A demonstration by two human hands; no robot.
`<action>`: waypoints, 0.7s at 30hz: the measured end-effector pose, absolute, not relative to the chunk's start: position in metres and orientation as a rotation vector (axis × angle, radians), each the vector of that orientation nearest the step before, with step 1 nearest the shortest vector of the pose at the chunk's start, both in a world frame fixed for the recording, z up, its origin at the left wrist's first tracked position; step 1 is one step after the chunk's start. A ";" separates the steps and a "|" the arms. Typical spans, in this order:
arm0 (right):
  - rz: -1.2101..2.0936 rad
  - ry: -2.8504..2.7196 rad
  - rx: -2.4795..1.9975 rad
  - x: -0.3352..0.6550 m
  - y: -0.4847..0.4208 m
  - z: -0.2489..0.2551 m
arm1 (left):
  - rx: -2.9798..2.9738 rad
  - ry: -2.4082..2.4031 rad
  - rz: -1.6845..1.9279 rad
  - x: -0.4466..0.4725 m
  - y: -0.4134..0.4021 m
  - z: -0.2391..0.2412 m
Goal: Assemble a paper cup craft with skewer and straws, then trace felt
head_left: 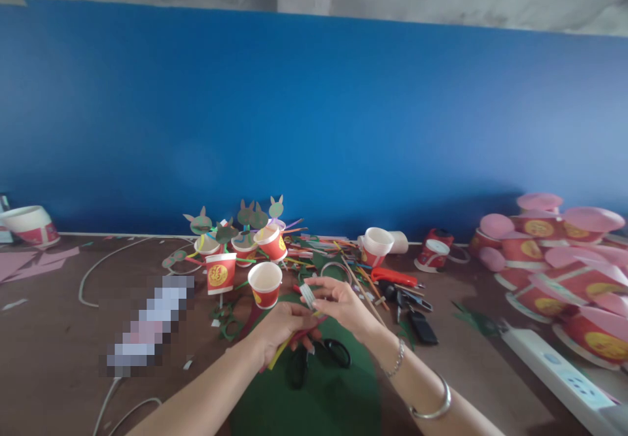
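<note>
My left hand [280, 331] is closed around thin coloured sticks, a yellow one [279, 352] poking out below the fist. My right hand [338, 302] pinches a small whitish piece [307, 294] at its fingertips, right above the left hand. Black-handled scissors [318, 355] lie on a green sheet [314, 400] just beneath both hands. A red paper cup [265, 284] stands upright a little beyond the left hand.
Several red cups with green cut-out figures [240, 236] cluster at the back centre. Loose coloured sticks [314, 246], an orange cutter [392, 276], keys [415, 305] and a white power strip [559, 370] lie to the right. Pink-lidded cups [554, 246] pile at far right. A blue wall [314, 116] stands behind.
</note>
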State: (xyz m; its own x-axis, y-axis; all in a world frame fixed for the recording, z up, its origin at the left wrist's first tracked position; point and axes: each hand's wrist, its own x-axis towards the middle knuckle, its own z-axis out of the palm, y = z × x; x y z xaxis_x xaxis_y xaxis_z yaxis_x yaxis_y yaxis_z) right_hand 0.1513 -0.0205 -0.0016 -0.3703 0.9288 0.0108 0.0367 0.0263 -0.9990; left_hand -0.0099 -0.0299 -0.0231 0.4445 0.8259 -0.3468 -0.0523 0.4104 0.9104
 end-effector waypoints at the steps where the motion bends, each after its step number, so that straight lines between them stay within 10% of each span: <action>1: 1.433 -1.535 -1.030 0.151 -0.021 -0.001 | 0.999 0.962 0.684 -0.009 -0.030 -0.023; 21: 1.037 -1.686 -1.102 0.134 -0.043 0.007 | 1.113 1.139 0.925 -0.004 -0.030 -0.032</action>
State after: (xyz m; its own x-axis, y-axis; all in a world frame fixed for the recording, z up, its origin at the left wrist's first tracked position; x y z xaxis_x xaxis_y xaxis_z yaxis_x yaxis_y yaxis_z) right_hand 0.1343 -0.0434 0.0073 -0.2520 0.9454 0.2066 0.2425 0.2684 -0.9323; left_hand -0.0040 -0.0304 -0.0320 0.1959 0.9576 -0.2112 -0.0103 0.2173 0.9760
